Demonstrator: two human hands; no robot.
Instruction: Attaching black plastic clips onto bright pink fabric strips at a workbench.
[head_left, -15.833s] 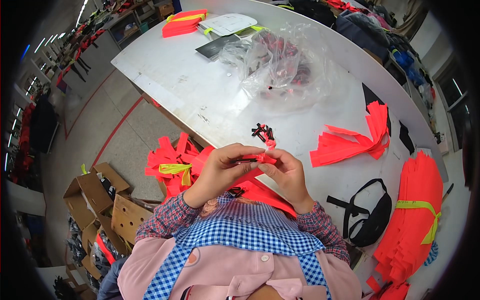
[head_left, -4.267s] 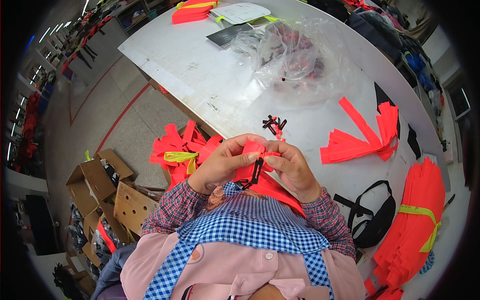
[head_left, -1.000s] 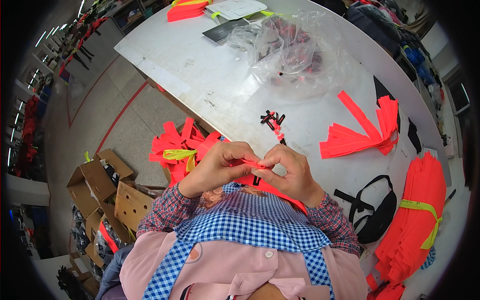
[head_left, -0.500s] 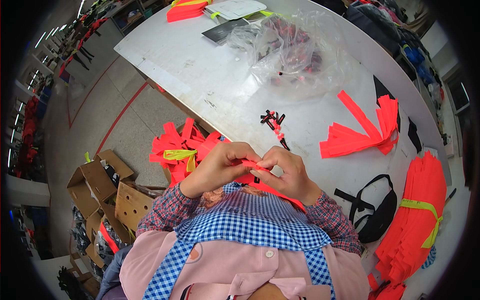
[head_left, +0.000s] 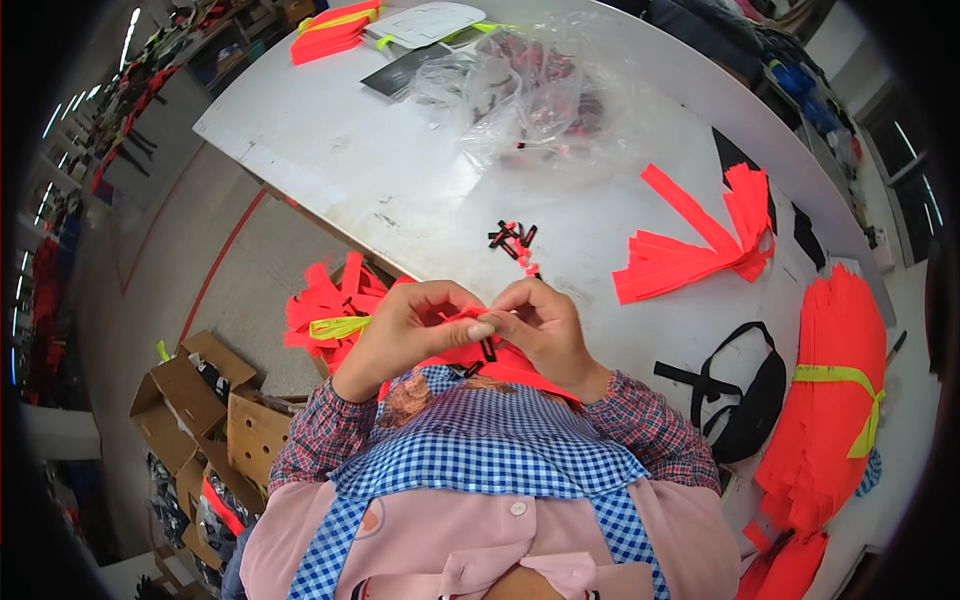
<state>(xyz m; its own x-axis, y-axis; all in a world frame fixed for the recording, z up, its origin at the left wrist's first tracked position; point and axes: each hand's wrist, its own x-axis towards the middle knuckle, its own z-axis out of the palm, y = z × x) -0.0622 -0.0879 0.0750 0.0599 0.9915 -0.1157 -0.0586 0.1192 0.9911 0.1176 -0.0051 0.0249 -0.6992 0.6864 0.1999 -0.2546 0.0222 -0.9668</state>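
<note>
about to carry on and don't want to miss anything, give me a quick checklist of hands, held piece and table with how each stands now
1. Left hand gripping the orange fabric: ok.
2. Right hand pinching it too: ok.
3. Black tab fixed to the fabric: cannot tell, fingers hide the join.
4. Small black-and-orange pieces lined up neatly: not ok, they lie in a loose heap.
5. Fanned orange strips clear of both hands: ok.
6. Large orange bundle banded: ok, a yellow band goes across it.

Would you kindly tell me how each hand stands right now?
Left hand: closed, pinching a coral fabric strip.
Right hand: closed, pinching the same strip.
</note>
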